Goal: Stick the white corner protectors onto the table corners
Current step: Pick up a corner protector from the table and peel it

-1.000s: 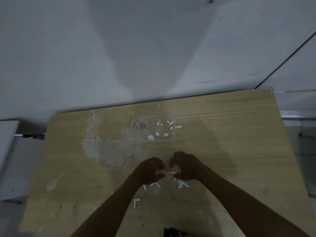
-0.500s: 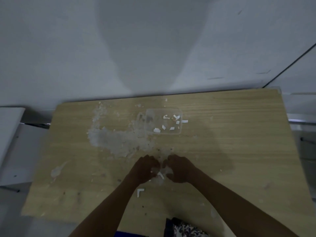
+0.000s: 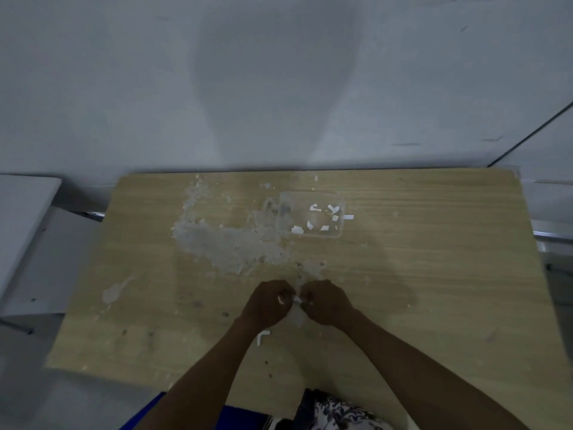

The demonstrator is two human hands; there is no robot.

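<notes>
A grey wall (image 3: 279, 72) rises behind the wooden table (image 3: 434, 274), in dim light. Left of the table stands a white cabinet (image 3: 21, 218).

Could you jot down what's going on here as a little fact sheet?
Surface: wooden table, with a pale scraped patch
Left hand: pinching a small white piece
Right hand: pinching the same piece
Loose part: white L-shaped corner protector near left wrist
Container: clear tray holding white scraps
</notes>
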